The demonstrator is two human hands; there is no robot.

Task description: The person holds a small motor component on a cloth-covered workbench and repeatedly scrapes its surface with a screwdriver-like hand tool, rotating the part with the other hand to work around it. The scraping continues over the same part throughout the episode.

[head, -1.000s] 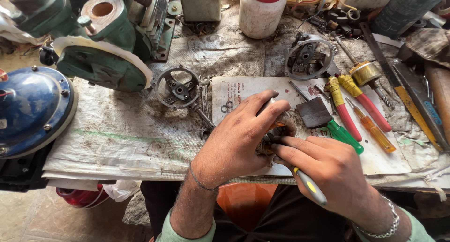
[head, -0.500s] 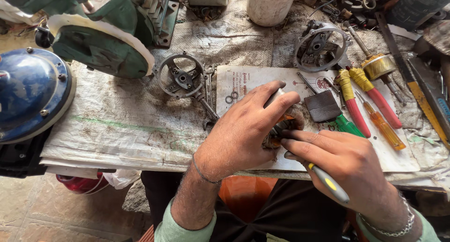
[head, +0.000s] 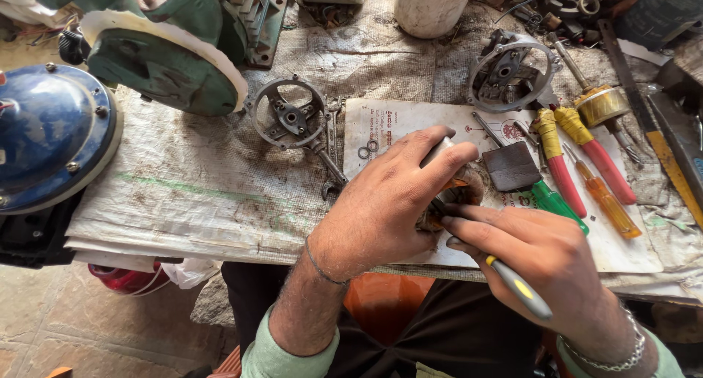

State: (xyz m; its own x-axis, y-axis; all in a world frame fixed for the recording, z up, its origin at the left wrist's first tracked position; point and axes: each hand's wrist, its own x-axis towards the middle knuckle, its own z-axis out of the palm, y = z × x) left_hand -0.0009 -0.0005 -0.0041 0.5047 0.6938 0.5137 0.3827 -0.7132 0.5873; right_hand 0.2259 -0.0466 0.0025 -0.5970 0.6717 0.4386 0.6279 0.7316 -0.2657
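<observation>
two hands (head: 388, 202), two round metal housings (head: 289, 114)

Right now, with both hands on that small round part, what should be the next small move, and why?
Probably keep the left hand pressing the round part steady and push the tool in the right hand slightly deeper, since its tip is hidden under the fingers.

The left hand (head: 388, 202) lies palm down, fingers curled forward and pressed together at the tips. The right hand (head: 542, 257) meets it from the right, fingers pinched, wrist bent, both forearms angled inward.
</observation>
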